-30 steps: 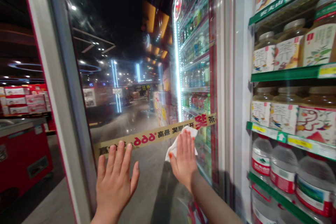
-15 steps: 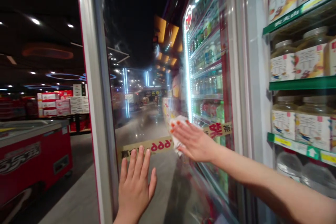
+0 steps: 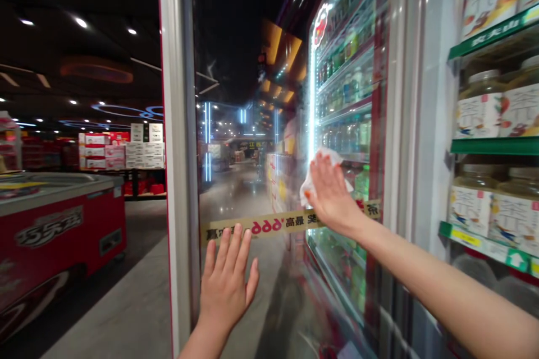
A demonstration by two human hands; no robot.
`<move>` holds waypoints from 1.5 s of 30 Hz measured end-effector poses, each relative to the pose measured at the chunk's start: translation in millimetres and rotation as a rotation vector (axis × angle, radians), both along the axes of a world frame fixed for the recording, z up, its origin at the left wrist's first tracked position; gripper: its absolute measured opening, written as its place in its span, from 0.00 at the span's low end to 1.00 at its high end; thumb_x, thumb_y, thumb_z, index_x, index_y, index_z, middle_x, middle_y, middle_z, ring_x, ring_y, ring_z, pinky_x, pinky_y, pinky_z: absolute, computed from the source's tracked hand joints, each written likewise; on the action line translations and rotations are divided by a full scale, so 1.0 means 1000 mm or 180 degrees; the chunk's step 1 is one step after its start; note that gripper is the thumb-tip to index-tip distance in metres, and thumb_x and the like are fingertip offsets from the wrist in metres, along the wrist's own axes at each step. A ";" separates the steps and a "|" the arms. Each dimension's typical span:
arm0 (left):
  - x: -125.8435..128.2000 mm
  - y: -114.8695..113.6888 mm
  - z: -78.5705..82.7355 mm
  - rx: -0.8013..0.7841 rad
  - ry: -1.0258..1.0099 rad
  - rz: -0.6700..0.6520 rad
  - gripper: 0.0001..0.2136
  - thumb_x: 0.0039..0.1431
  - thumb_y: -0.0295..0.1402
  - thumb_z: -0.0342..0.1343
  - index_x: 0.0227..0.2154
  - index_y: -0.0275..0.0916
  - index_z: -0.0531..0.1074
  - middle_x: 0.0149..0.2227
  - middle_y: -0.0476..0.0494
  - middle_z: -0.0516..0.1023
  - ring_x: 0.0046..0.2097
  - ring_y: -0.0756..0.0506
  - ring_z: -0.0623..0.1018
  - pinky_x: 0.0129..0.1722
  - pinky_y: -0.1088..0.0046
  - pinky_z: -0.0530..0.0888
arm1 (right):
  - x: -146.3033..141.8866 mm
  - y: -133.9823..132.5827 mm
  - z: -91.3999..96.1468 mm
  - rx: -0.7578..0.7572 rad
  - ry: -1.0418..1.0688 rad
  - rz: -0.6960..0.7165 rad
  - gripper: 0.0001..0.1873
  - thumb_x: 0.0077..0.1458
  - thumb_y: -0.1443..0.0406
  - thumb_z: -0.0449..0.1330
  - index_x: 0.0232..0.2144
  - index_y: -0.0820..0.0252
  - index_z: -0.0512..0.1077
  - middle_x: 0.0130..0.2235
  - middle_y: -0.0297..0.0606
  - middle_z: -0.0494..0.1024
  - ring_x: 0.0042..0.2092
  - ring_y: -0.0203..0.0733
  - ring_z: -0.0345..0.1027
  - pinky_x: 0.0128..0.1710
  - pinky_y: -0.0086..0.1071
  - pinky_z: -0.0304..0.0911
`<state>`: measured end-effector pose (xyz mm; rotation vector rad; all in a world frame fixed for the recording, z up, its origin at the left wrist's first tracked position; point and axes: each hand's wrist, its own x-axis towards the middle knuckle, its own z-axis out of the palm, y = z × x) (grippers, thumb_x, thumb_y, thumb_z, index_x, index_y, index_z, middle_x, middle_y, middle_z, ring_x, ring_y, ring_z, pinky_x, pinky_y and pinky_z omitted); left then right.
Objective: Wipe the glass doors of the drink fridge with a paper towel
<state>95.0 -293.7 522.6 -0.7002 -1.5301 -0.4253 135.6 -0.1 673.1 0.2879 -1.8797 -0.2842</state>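
A glass door (image 3: 256, 95) of an upright drinks cooler stands open in front of me. My left hand (image 3: 227, 280) lies flat against the lower left of the pane, fingers stretched out, with nothing in it. To the right of it, my right hand (image 3: 332, 196) presses a crumpled white cloth (image 3: 309, 179) to the glass, the palm covering most of it. A gold sticker strip (image 3: 295, 221) with red and black characters, seen reversed, runs across the door between and beside both hands.
The door's metal frame (image 3: 179, 123) rises on the left. Cooler shelves with bottled drinks (image 3: 478, 104) are at the right. Past the door stand a red chest freezer (image 3: 101, 213) and stacked boxes (image 3: 145, 151). The pane reflects lit shelves of bottles.
My right hand has moved up and slightly right over the glass with the cloth. My left hand stays flat near the sticker's left part. The whole view has shifted, scenery sliding right.
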 end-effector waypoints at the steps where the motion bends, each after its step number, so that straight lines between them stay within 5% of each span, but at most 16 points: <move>1: -0.001 0.000 0.000 -0.0008 0.0001 0.0009 0.35 0.71 0.41 0.59 0.76 0.42 0.56 0.73 0.38 0.66 0.80 0.45 0.52 0.80 0.56 0.46 | -0.003 0.005 0.016 -0.0543 0.0148 -0.0140 0.41 0.76 0.56 0.40 0.78 0.56 0.21 0.81 0.47 0.27 0.81 0.59 0.24 0.76 0.71 0.41; 3: -0.002 -0.001 -0.001 0.0000 -0.0003 0.0000 0.35 0.71 0.40 0.59 0.76 0.42 0.56 0.73 0.38 0.66 0.80 0.44 0.52 0.80 0.56 0.46 | -0.009 0.004 0.041 -0.1465 0.0480 -0.0325 0.40 0.77 0.55 0.36 0.77 0.59 0.18 0.81 0.53 0.26 0.81 0.63 0.21 0.74 0.77 0.39; 5: -0.002 -0.002 -0.002 0.0021 -0.0014 -0.0041 0.34 0.70 0.41 0.59 0.75 0.42 0.57 0.73 0.38 0.66 0.80 0.44 0.53 0.80 0.56 0.46 | -0.013 -0.015 0.040 -0.1379 0.0627 -0.0206 0.41 0.76 0.54 0.37 0.77 0.61 0.18 0.81 0.53 0.28 0.81 0.62 0.21 0.75 0.75 0.38; 10: -0.003 -0.001 -0.003 0.0092 0.0018 -0.0116 0.34 0.70 0.41 0.60 0.75 0.43 0.58 0.74 0.39 0.65 0.80 0.44 0.54 0.80 0.57 0.46 | -0.015 -0.047 0.005 0.1272 -0.0028 0.0504 0.43 0.74 0.54 0.47 0.80 0.56 0.30 0.81 0.43 0.45 0.81 0.49 0.36 0.80 0.55 0.40; 12: -0.004 0.000 -0.002 0.0066 0.0036 -0.0106 0.34 0.70 0.41 0.59 0.75 0.43 0.58 0.73 0.40 0.66 0.80 0.45 0.54 0.80 0.58 0.46 | -0.015 -0.027 0.036 0.0680 0.0112 0.0280 0.43 0.74 0.52 0.46 0.80 0.58 0.31 0.81 0.46 0.43 0.81 0.51 0.33 0.79 0.58 0.39; 14: -0.006 0.000 -0.002 0.0043 0.0043 -0.0099 0.34 0.70 0.41 0.59 0.75 0.43 0.58 0.73 0.41 0.66 0.80 0.45 0.54 0.80 0.58 0.46 | -0.019 -0.013 0.084 -0.0729 0.0452 -0.0076 0.44 0.75 0.50 0.43 0.79 0.64 0.30 0.81 0.54 0.35 0.81 0.60 0.28 0.77 0.67 0.38; 17: -0.007 -0.003 -0.003 0.0037 0.0070 -0.0064 0.34 0.70 0.41 0.59 0.75 0.42 0.57 0.75 0.40 0.63 0.80 0.45 0.53 0.80 0.56 0.46 | -0.025 -0.039 0.119 -0.1836 0.0752 -0.0198 0.43 0.75 0.51 0.39 0.78 0.75 0.32 0.80 0.63 0.35 0.81 0.65 0.25 0.76 0.70 0.35; 21: -0.010 -0.008 -0.002 0.0010 0.0020 -0.0089 0.35 0.71 0.43 0.58 0.76 0.43 0.55 0.77 0.41 0.57 0.80 0.43 0.52 0.80 0.54 0.44 | -0.040 -0.127 0.072 0.0428 0.0574 0.0425 0.39 0.75 0.53 0.42 0.78 0.68 0.40 0.80 0.47 0.46 0.81 0.46 0.29 0.81 0.52 0.33; 23: -0.011 -0.008 -0.003 0.0042 -0.0049 -0.0149 0.35 0.71 0.44 0.58 0.76 0.46 0.55 0.77 0.41 0.57 0.80 0.42 0.53 0.80 0.53 0.44 | -0.040 -0.136 0.045 0.0843 0.0431 0.0495 0.39 0.75 0.51 0.45 0.78 0.64 0.44 0.80 0.41 0.48 0.81 0.42 0.30 0.81 0.48 0.33; 26: -0.010 -0.005 -0.004 0.0063 -0.0084 -0.0211 0.35 0.70 0.43 0.59 0.76 0.47 0.56 0.76 0.42 0.61 0.79 0.42 0.55 0.80 0.54 0.45 | -0.020 -0.070 0.033 -0.0109 0.0344 0.0127 0.39 0.75 0.54 0.45 0.78 0.65 0.41 0.80 0.48 0.47 0.81 0.47 0.33 0.80 0.55 0.36; 29: -0.008 -0.002 -0.004 0.0132 -0.0047 -0.0205 0.36 0.69 0.41 0.60 0.76 0.47 0.56 0.75 0.43 0.63 0.79 0.44 0.55 0.80 0.57 0.46 | -0.002 0.023 0.055 -0.1732 0.0496 -0.0426 0.39 0.76 0.53 0.39 0.78 0.71 0.40 0.80 0.59 0.42 0.81 0.60 0.33 0.78 0.62 0.41; 31: -0.007 -0.001 -0.003 0.0174 -0.0034 -0.0169 0.36 0.68 0.41 0.61 0.76 0.46 0.56 0.74 0.43 0.63 0.79 0.44 0.55 0.81 0.58 0.46 | 0.001 0.047 0.061 -0.2260 0.0676 -0.0575 0.41 0.76 0.52 0.32 0.77 0.80 0.36 0.78 0.72 0.39 0.80 0.69 0.32 0.76 0.68 0.42; 35: -0.006 -0.003 -0.004 0.0149 -0.0093 -0.0176 0.35 0.69 0.42 0.60 0.76 0.47 0.56 0.75 0.42 0.63 0.79 0.44 0.55 0.80 0.56 0.46 | -0.012 -0.031 0.022 -0.1868 0.0661 -0.0430 0.41 0.76 0.52 0.36 0.78 0.73 0.35 0.80 0.60 0.39 0.81 0.60 0.30 0.79 0.61 0.41; 39: -0.005 -0.006 -0.004 0.0121 -0.0108 -0.0159 0.35 0.70 0.44 0.58 0.76 0.48 0.55 0.77 0.44 0.59 0.80 0.44 0.53 0.80 0.54 0.45 | -0.023 -0.109 -0.029 0.0262 0.0179 0.0364 0.44 0.73 0.53 0.48 0.79 0.63 0.35 0.81 0.41 0.43 0.81 0.48 0.29 0.81 0.53 0.39; 41: -0.004 -0.006 -0.003 0.0120 -0.0107 -0.0113 0.35 0.70 0.44 0.58 0.76 0.48 0.55 0.77 0.44 0.58 0.80 0.44 0.53 0.80 0.55 0.44 | -0.018 -0.084 -0.041 0.0285 0.0165 0.0398 0.44 0.73 0.54 0.50 0.80 0.61 0.34 0.80 0.42 0.46 0.81 0.47 0.31 0.80 0.55 0.40; 45: -0.004 -0.005 -0.003 0.0084 -0.0061 -0.0089 0.36 0.70 0.43 0.58 0.76 0.47 0.55 0.77 0.45 0.58 0.80 0.43 0.53 0.81 0.56 0.44 | -0.005 0.025 -0.043 -0.1461 0.0921 -0.0205 0.40 0.76 0.56 0.40 0.79 0.58 0.24 0.81 0.54 0.39 0.81 0.57 0.31 0.74 0.72 0.46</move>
